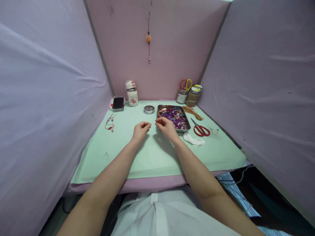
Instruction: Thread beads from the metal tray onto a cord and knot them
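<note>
My left hand is held above the middle of the green tabletop, its thumb and fingers pinched together. Facing it, my right hand is also pinched, just in front of the left corner of a metal tray. The fingertips of both hands point at each other with a small gap between. Whatever they pinch is too small to make out. Inside the tray lie many purple, red and clear beads. A small round clear container with dark contents stands beyond my hands.
Right of the tray are red-handled scissors, a white cloth and a bundle of brown cord. Two jars stand at the back right. A white bottle, a phone and a beaded string lie leftward. A beaded pendant hangs behind.
</note>
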Motion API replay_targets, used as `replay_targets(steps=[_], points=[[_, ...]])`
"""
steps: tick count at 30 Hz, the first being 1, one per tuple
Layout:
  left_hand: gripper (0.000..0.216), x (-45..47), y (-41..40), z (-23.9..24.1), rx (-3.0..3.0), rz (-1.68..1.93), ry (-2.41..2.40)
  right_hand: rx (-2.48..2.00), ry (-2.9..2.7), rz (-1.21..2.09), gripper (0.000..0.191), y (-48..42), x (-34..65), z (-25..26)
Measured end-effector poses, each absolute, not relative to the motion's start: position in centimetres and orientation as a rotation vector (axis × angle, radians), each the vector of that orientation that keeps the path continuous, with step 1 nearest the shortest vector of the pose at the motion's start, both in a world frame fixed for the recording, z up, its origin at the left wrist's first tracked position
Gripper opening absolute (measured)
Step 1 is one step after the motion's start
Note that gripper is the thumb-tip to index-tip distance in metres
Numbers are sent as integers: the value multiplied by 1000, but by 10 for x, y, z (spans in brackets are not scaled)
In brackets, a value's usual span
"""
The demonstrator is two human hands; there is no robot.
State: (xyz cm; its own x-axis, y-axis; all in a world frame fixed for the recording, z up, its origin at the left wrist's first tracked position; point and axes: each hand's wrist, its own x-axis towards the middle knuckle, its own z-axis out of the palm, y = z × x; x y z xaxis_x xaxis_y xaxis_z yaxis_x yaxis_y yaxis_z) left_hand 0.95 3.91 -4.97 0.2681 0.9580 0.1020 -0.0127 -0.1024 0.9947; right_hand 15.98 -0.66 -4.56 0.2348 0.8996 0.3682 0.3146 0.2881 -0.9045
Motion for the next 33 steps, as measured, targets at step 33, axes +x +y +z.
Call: replay_targets(steps=[33], points=[[17,5,31,-42,1453,917,759,-900,-919,1156,33,-13,155,-51]])
